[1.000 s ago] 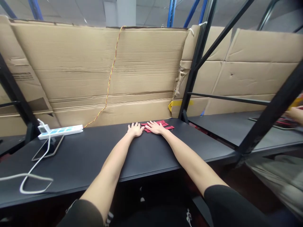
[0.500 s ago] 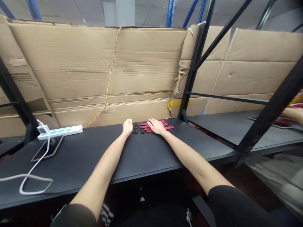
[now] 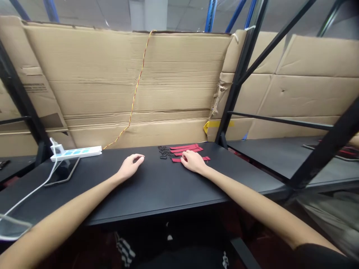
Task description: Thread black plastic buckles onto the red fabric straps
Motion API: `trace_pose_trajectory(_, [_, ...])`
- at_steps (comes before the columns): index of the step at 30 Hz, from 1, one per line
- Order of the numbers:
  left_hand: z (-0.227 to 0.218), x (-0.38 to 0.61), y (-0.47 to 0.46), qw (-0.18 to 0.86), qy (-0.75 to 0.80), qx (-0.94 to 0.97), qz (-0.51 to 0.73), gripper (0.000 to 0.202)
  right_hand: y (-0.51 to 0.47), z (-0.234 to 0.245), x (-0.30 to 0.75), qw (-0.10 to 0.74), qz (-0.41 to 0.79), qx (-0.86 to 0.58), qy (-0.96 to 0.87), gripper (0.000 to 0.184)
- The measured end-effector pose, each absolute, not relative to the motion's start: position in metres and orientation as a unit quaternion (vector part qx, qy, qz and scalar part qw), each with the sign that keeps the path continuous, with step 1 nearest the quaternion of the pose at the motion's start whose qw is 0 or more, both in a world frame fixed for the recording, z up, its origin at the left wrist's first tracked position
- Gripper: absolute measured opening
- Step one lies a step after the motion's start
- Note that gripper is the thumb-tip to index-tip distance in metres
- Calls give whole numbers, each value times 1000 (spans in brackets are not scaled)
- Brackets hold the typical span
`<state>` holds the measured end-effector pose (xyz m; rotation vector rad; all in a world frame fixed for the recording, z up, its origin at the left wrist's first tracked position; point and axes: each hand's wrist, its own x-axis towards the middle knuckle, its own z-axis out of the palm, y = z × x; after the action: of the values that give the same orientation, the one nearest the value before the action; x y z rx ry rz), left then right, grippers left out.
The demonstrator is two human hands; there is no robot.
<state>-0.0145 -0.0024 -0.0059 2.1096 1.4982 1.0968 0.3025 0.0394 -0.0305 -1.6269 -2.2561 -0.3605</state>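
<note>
My left hand (image 3: 130,166) is over the black table, left of the small parts, with a gap between thumb and fingers and nothing visible in it. My right hand (image 3: 193,162) is closed on a red strap (image 3: 176,160), whose ends stick out on both sides of the hand. Behind it lie several more red straps (image 3: 185,147), side by side. Small black buckles (image 3: 163,152) lie in a loose cluster at the straps' left ends. The fingertips of my right hand are partly hidden.
A white power strip (image 3: 81,152) with a plugged-in charger and white cable (image 3: 42,185) lies at the left, beside a dark phone-like device (image 3: 63,172). Cardboard (image 3: 174,82) walls the back. A black metal post (image 3: 238,82) stands at the right.
My left hand has moved away from the buckles, left and toward me, and its fingers have parted. My right hand has shifted slightly nearer, with one red strap now apart from the others.
</note>
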Motion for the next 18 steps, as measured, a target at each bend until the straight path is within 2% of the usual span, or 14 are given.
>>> trace_pose_trajectory(3, [4, -8, -18, 118, 503, 759, 395, 30, 24, -25, 276, 187, -76, -489, -849, 23])
trace_pose_trajectory(7, [9, 8, -32, 29, 433, 848, 302, 31, 23, -2, 241, 244, 103, -352, -898, 23])
trace_pose_trajectory(9, [7, 14, -38, 12, 405, 881, 244, 33, 34, 11, 232, 298, 114, -340, -885, 27])
trace_pose_trajectory(11, [4, 17, -42, 17, 381, 904, 193, 37, 48, 17, 228, 310, 64, -372, -873, 27])
trace_pose_trajectory(15, [-2, 18, -39, 50, 353, 925, 129, 40, 64, 8, 232, 199, -38, -442, -874, 27])
trace_pose_trajectory(18, [-1, 16, -32, 54, 362, 918, 150, 33, 62, -7, 237, 137, -80, -457, -875, 32])
